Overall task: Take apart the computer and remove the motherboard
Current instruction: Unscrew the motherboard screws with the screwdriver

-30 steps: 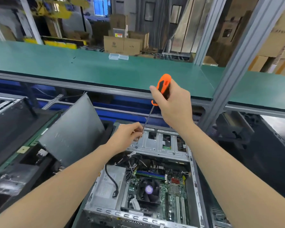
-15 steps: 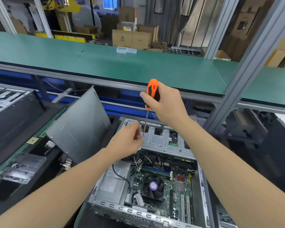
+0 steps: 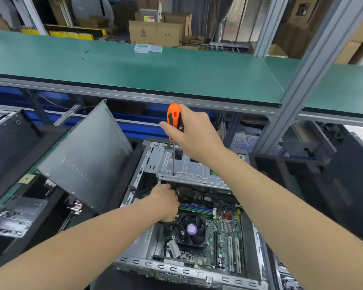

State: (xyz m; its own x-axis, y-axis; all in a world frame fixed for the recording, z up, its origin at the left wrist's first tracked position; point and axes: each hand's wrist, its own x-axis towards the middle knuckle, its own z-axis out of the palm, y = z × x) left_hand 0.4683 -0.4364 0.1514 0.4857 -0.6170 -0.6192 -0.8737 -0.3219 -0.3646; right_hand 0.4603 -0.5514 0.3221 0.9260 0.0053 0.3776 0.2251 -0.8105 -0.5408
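The left hand (image 3: 166, 203) has dropped from beside the screwdriver's shaft into the computer case (image 3: 176, 266), and the tool has swung upright. At far left the removed side panel (image 3: 86, 155) leans against the neighbouring unit. The left hand sits just under the front lip of the drive cage (image 3: 189, 166), fingers curled down among dark cables; whether its grip pinches a cable or holds nothing cannot be told. Further right, the right hand (image 3: 194, 130) wraps its grip round the orange handle of the screwdriver (image 3: 174, 116), whose tip rests on the cage's top plate. The motherboard (image 3: 226, 233) lies fastened in the case floor, below and right of the cage, fan and memory in place. The step looks like freeing the drive cage. Next, the tip must seat squarely in a screw head, while the left hand clears cables from beneath.
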